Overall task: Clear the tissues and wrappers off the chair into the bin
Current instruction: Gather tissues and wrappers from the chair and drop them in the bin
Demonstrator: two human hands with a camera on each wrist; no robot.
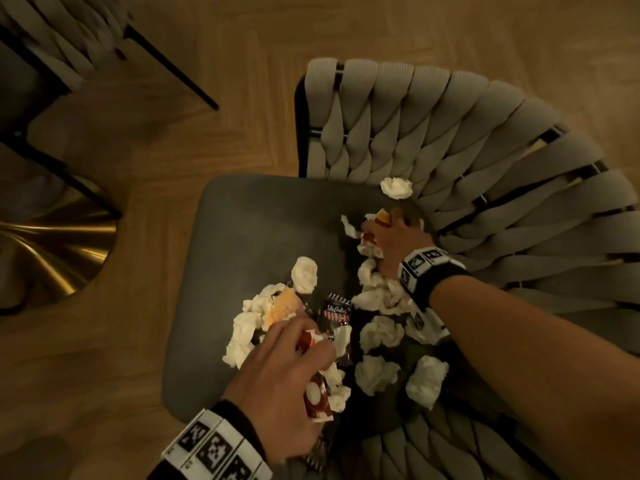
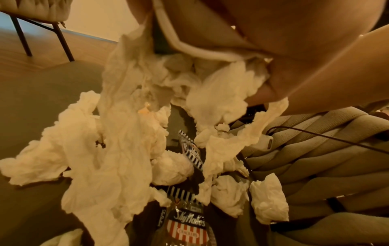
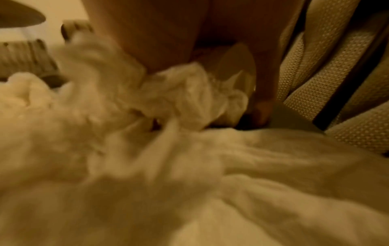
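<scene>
Tissues (image 1: 377, 296), crumpled and white, lie scattered with wrappers over the dark seat of the chair (image 1: 263, 230), whose woven grey backrest (image 1: 485, 150) curves round from twelve o'clock to five o'clock. Most of the litter is heaped from the seat's middle toward six o'clock; one lone tissue ball (image 1: 397, 187) sits at one o'clock, touching the backrest. A second chair (image 1: 52, 39) stands at ten o'clock on the wooden floor (image 1: 173, 140), with a brass base (image 1: 59, 244) at nine o'clock. The left hand (image 1: 284, 372), at six o'clock, has its fingers curled round a bunch of tissue and a red-and-white wrapper (image 1: 317, 400). The right hand (image 1: 391, 244), at two o'clock by the backrest, clutches tissue and an orange wrapper (image 1: 383, 216). A striped cracker wrapper (image 1: 334, 315) lies loose between the hands.
</scene>
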